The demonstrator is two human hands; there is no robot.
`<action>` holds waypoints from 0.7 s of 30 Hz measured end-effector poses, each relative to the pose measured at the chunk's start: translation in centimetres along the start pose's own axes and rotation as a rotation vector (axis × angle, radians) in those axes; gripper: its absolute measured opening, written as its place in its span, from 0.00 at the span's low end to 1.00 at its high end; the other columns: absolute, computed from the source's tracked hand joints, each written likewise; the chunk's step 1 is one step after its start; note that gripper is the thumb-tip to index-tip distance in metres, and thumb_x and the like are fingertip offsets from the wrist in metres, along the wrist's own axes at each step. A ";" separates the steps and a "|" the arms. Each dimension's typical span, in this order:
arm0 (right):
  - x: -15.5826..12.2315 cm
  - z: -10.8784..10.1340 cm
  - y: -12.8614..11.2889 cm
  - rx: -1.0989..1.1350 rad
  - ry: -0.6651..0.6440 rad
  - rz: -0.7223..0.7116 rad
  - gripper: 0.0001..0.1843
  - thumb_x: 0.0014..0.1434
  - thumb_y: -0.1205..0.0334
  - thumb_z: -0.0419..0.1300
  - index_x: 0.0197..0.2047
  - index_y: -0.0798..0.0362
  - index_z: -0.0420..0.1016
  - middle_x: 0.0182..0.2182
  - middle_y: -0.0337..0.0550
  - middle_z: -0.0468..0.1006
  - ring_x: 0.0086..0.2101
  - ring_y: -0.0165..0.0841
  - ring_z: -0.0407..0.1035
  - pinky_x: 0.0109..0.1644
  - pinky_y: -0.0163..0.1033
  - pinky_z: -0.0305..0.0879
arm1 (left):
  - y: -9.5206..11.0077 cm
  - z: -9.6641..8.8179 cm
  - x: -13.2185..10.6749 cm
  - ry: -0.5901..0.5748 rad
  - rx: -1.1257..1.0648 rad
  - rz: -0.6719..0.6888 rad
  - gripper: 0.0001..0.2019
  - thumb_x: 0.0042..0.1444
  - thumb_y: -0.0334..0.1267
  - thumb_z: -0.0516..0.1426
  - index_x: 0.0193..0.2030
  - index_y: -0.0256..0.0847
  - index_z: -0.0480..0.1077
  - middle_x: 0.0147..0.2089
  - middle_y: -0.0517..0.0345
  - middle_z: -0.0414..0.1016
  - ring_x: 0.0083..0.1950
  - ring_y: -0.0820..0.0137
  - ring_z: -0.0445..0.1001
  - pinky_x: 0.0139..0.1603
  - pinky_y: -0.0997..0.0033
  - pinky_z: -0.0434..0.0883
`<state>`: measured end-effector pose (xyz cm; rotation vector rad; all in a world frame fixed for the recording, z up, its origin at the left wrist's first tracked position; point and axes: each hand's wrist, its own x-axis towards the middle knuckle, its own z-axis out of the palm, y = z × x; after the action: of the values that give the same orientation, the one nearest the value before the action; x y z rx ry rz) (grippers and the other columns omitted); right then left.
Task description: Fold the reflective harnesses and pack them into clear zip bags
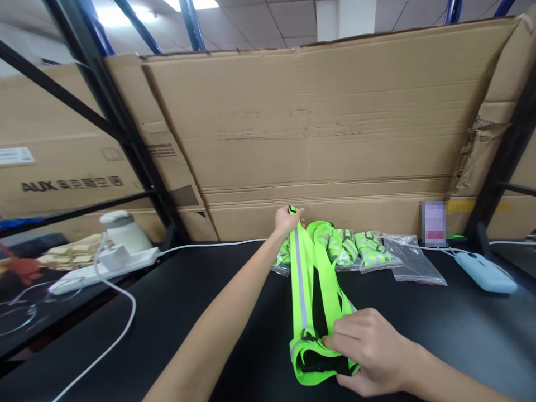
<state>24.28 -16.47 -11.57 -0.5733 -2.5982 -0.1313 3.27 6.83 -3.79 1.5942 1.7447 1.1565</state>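
Observation:
A neon green reflective harness (298, 279), its straps lined with a grey stripe, stretches between my two hands. My left hand (287, 220) reaches far forward with its fingers closed on the straps' upper end, where a small dark buckle shows. Close to me, my right hand (368, 353) pinches the looped waist belt at its right side. A black buckle (320, 367) shows inside that loop, and another dark clip (309, 335) sits where strap and belt meet. Behind the harness lie several clear bags of folded green harnesses (372, 249).
A flat clear plastic bag (419, 265) lies right of the packed ones. Further right are a light blue power bank (486, 272) and a propped phone (434, 223). Cardboard (326, 128) walls the black table's (176, 312) back. A white power strip (104, 271) with cable lies left.

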 end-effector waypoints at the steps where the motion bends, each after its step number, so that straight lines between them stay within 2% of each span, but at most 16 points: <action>1: 0.0 0.1 -0.1 0.007 -0.043 0.017 0.12 0.55 0.56 0.62 0.40 0.53 0.74 0.27 0.38 0.74 0.24 0.32 0.66 0.24 0.40 0.48 | -0.5 0.3 0.1 0.006 0.062 0.018 0.14 0.62 0.45 0.62 0.46 0.34 0.73 0.47 0.47 0.78 0.47 0.61 0.77 0.48 0.61 0.75; 4: 0.1 0.4 -0.3 0.036 -0.140 0.053 0.12 0.54 0.56 0.62 0.40 0.53 0.75 0.27 0.38 0.74 0.25 0.32 0.66 0.25 0.39 0.48 | -1.6 0.9 0.1 0.017 0.248 0.073 0.16 0.52 0.46 0.69 0.37 0.37 0.72 0.43 0.43 0.80 0.49 0.54 0.77 0.47 0.64 0.72; 8: 0.1 0.6 -0.2 0.069 -0.152 0.086 0.12 0.54 0.56 0.62 0.40 0.52 0.75 0.28 0.39 0.74 0.27 0.32 0.67 0.27 0.38 0.47 | -2.5 1.4 -0.4 0.003 0.423 0.156 0.17 0.49 0.48 0.69 0.37 0.40 0.71 0.44 0.44 0.80 0.51 0.51 0.77 0.50 0.63 0.70; 11: 0.0 0.8 0.0 0.099 -0.137 0.100 0.12 0.54 0.57 0.61 0.40 0.52 0.76 0.28 0.39 0.74 0.27 0.33 0.67 0.28 0.38 0.47 | -2.4 1.5 -1.2 0.012 0.493 0.236 0.13 0.54 0.47 0.65 0.36 0.40 0.72 0.45 0.43 0.79 0.53 0.51 0.76 0.53 0.61 0.68; 13: 0.0 0.8 0.0 0.110 -0.136 0.110 0.11 0.53 0.57 0.61 0.40 0.52 0.76 0.27 0.38 0.73 0.27 0.33 0.66 0.28 0.38 0.47 | -1.8 1.3 -1.8 0.056 0.510 0.299 0.12 0.63 0.46 0.57 0.39 0.40 0.73 0.49 0.41 0.77 0.55 0.52 0.73 0.55 0.60 0.67; 15: 0.1 0.9 0.0 0.113 -0.143 0.120 0.11 0.53 0.57 0.61 0.39 0.51 0.76 0.27 0.38 0.73 0.27 0.33 0.66 0.28 0.38 0.48 | -0.8 1.0 -2.4 0.088 0.508 0.370 0.17 0.69 0.45 0.47 0.42 0.39 0.72 0.50 0.42 0.76 0.55 0.55 0.73 0.54 0.61 0.66; 18: 0.1 0.9 0.0 0.119 -0.148 0.125 0.11 0.52 0.58 0.61 0.39 0.51 0.76 0.27 0.38 0.74 0.28 0.33 0.67 0.28 0.38 0.49 | 1.2 0.8 -3.5 0.016 0.508 0.467 0.28 0.71 0.52 0.39 0.32 0.40 0.72 0.37 0.48 0.78 0.42 0.60 0.75 0.47 0.65 0.67; 21: 0.1 0.9 0.0 0.138 -0.145 0.133 0.11 0.52 0.58 0.61 0.39 0.51 0.76 0.28 0.38 0.75 0.28 0.33 0.67 0.28 0.37 0.49 | 2.9 1.7 -4.7 -0.108 0.535 0.514 0.35 0.65 0.66 0.43 0.19 0.41 0.68 0.21 0.52 0.71 0.30 0.61 0.74 0.40 0.63 0.67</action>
<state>23.76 -16.28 -12.34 -0.7260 -2.6714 0.1367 7.07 2.62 -3.04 2.4835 1.7104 0.8141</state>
